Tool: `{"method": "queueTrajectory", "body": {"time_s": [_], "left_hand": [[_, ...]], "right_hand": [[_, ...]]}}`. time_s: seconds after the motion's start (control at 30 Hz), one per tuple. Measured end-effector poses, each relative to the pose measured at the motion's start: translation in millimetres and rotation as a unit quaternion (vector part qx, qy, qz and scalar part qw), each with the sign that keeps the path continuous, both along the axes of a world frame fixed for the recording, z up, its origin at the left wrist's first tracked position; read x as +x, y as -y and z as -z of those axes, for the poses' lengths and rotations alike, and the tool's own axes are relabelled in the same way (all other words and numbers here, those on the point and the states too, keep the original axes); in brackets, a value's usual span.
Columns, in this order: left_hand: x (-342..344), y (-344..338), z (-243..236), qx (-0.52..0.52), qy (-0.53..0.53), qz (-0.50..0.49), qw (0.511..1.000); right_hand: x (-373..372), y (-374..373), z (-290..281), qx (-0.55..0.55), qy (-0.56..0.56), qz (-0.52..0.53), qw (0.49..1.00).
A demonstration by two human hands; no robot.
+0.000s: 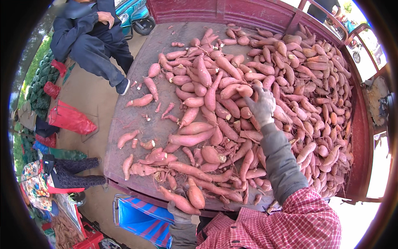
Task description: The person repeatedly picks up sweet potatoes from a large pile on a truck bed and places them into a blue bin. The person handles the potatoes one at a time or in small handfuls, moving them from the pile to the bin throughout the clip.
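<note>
Sweet potatoes (315, 103) are heaped across a truck bed (137, 112), many with cut ends. My right hand (262, 106), in a dirty grey glove, reaches into the middle of the heap. Its thumb and fingers close about the end of a curved sweet potato (243, 90). At the near edge of the bed, my gloved left hand (179, 213) supports a long sweet potato (179, 201) from below, most of its fingers hidden. A plumper sweet potato (195, 194) rests against that one.
Beside my left arm hangs a blue and red striped bag (145, 218) in a metal frame. Dark red walls (257, 15) bound the bed. One person (91, 45) sits at far left; another person (70, 176) is lower left, near a red bag (70, 118).
</note>
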State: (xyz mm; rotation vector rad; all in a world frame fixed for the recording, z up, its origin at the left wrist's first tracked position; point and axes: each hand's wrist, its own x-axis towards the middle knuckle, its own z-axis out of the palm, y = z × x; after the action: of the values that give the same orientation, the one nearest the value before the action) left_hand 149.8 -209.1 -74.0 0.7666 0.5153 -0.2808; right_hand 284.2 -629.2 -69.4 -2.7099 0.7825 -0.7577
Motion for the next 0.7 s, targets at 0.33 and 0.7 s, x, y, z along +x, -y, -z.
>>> {"method": "queueTrajectory", "body": {"time_s": [0.33,0.7], "left_hand": [[-27,14,11,-0.078,0.216,0.19,0.955],[-45,-55,123,-0.099,0.187,0.038,0.977]], "right_hand": [[52,46,-8,-0.087,-0.281,-0.106,0.95],[-96,-269,-71,0.205,-0.25,-0.557,0.765]]}}
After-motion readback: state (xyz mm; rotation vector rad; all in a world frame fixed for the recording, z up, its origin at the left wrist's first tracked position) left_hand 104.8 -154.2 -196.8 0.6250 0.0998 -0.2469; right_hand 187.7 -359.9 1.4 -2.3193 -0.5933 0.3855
